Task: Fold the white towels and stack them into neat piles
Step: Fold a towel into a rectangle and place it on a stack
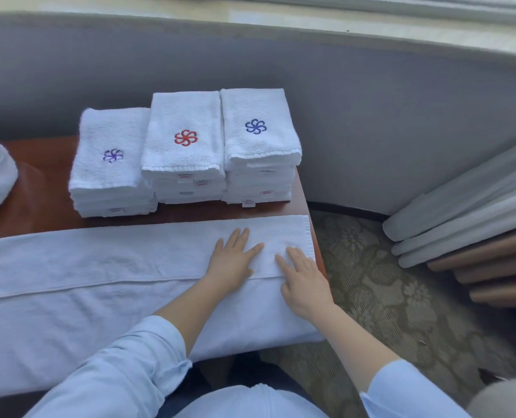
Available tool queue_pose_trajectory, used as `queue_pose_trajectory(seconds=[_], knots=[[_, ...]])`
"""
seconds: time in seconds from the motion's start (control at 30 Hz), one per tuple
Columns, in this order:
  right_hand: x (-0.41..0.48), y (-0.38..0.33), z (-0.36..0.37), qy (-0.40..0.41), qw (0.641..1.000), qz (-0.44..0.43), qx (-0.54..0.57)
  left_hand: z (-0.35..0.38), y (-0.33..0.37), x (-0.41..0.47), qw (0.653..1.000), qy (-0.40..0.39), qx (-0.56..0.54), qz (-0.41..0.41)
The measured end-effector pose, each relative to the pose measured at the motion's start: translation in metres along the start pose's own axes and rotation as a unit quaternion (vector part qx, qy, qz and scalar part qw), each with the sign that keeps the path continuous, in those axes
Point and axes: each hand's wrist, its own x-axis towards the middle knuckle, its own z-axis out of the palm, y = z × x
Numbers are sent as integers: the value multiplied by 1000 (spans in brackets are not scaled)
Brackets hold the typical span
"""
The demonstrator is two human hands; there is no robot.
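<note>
Both palms are down on the towel [100, 267], a long strip laid L-to-R across the surface [39, 176] and already doubled lengthwise. The left grip [235, 260] and right grip [305, 282] sit side by side at its right end. Fingers are straight and spread, holding nothing, just pressing flat w/ forearms reaching fwd. So nearly all the length runs off to the left of both. The right grip's nearer the short edge, so it's prob. the one to lift it, and the fold looks set to go leftward. The finished piles [184, 146] stand just behind.
</note>
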Motion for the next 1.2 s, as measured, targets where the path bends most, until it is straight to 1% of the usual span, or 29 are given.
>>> queue_pose_trajectory(seconds=[0.07,0.13,0.23,0.3,0.4,0.47,0.53,0.63,0.7,0.83,0.93,1.03,1.1,1.2], knots=[[8,1,-9,-29,999,-5,-19,12,5,-15,999,23,-20,-12],[17,0,-19,-54,998,-3,-44,20,8,-28,999,26,-29,-19],[18,-6,-24,-58,996,-6,-68,30,7,-46,999,22,-29,-22],[3,-9,-18,-28,998,-15,-46,41,3,-61,999,22,-31,-15],[-37,-11,-1,38,998,-28,41,62,0,-84,999,43,-30,4],[-61,-10,11,87,993,-49,58,76,4,-99,998,57,-32,13],[-81,-9,22,126,988,-75,50,86,10,-115,995,89,-49,20],[-103,-9,33,123,988,-93,19,98,23,-136,986,154,-32,53],[-112,-9,40,114,989,-89,4,103,32,-143,983,177,-7,51],[-117,-10,53,77,991,-88,-66,114,40,-141,979,204,6,13],[-116,-12,59,68,991,-76,-82,120,45,-138,982,185,18,-19],[-111,-12,65,91,990,-76,-72,127,47,-128,986,159,21,-51],[-105,-10,67,118,987,-82,-69,127,46,-120,983,173,14,-57],[-95,-8,63,191,975,-94,-68,121,43,-117,975,212,-29,-58]])
